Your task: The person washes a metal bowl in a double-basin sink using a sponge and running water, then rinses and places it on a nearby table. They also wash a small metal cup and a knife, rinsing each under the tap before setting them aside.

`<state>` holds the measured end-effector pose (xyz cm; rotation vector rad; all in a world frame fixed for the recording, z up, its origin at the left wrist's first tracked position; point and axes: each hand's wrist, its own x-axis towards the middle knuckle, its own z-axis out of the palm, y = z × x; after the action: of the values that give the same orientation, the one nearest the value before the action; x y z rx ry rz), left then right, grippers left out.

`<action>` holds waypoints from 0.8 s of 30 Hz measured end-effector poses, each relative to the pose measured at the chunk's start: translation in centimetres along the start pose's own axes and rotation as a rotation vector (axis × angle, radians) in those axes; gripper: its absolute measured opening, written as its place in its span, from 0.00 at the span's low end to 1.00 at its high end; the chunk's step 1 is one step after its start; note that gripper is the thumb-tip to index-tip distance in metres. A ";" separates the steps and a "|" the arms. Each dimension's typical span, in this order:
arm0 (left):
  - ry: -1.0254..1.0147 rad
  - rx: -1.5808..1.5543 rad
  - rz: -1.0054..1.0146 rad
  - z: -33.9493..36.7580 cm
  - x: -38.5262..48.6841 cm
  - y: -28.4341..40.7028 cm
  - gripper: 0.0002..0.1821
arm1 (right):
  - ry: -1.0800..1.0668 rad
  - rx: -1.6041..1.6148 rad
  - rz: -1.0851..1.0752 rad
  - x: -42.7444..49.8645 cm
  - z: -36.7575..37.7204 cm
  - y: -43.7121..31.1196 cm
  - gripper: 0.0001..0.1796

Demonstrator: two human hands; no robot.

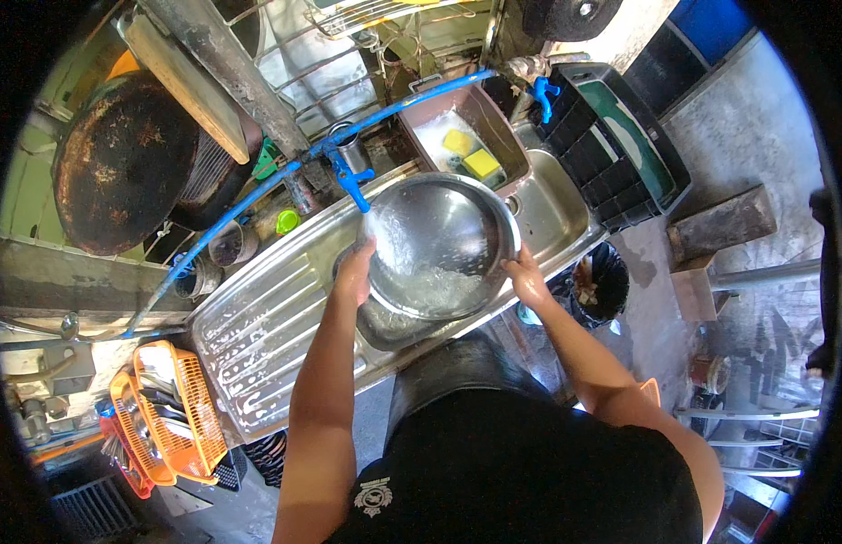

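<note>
Between my two hands is a large round stainless steel basin, tilted over the sink. My left hand grips its left rim, and my right hand grips the right rim. A blue plastic tap runs water into the basin, where it splashes and pools toward the side nearest me. Behind the basin, a brownish plastic tub holds suds and two yellow sponges, one nearer the basin and the other farther back. The basin covers much of the sink bowl beneath it.
A wet ribbed drainboard extends left of the basin. Orange plastic baskets of utensils stand past its end. To the right are a second sink bowl, a black crate and a bin with a black liner. A blue pipe crosses behind the sink.
</note>
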<state>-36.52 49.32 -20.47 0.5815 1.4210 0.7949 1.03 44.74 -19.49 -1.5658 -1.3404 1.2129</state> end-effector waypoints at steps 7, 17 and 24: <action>0.091 0.379 -0.154 -1.5 -5.1 4.5 0.37 | -0.245 0.793 0.644 1.0 8.2 7.4 0.20; 0.483 0.526 0.038 -4.8 -10.2 1.8 0.32 | -0.435 0.769 0.734 3.8 16.8 7.9 0.26; 0.686 0.386 0.508 -5.6 -15.5 -4.2 0.35 | -0.417 0.543 0.401 11.8 22.9 5.2 0.20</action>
<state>-41.11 34.09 -14.35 1.0577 2.1217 1.2028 -19.24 54.28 -33.23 -1.2495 -0.8272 2.0392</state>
